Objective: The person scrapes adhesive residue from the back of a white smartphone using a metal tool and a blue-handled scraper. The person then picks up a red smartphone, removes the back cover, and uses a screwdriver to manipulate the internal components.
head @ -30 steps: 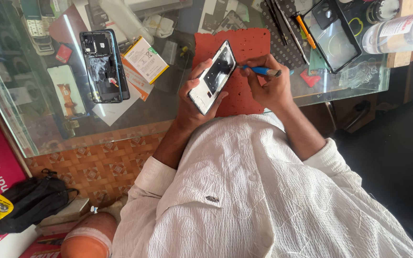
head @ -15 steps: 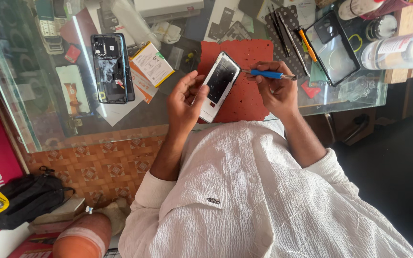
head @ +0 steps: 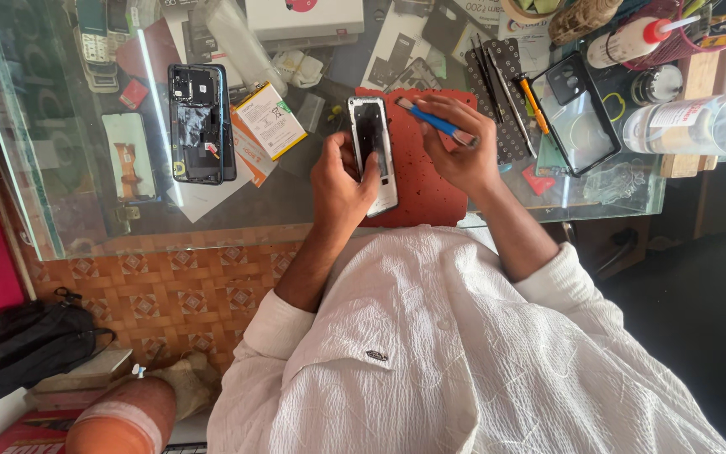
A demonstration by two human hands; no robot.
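Note:
My left hand (head: 339, 183) grips a white-framed phone body (head: 373, 151) with a dark inner panel, held upright over a red work mat (head: 427, 187) on the glass table. My right hand (head: 460, 150) holds a blue-handled tool (head: 430, 120), its tip pointing left at the top edge of the phone body. Both forearms come out of white sleeves.
An opened black phone (head: 200, 123) and a loose battery (head: 271, 120) lie at the left. A clear phone case (head: 577, 113), thin metal tools (head: 497, 80), an orange tool (head: 533, 100), a white bottle (head: 632, 39) and a large plastic bottle (head: 703, 124) sit at the right. A black bag (head: 31, 343) lies on the floor.
The phone body has turned from tilted to nearly upright in my left hand. My right hand has brought the blue tool's tip to the phone's top edge.

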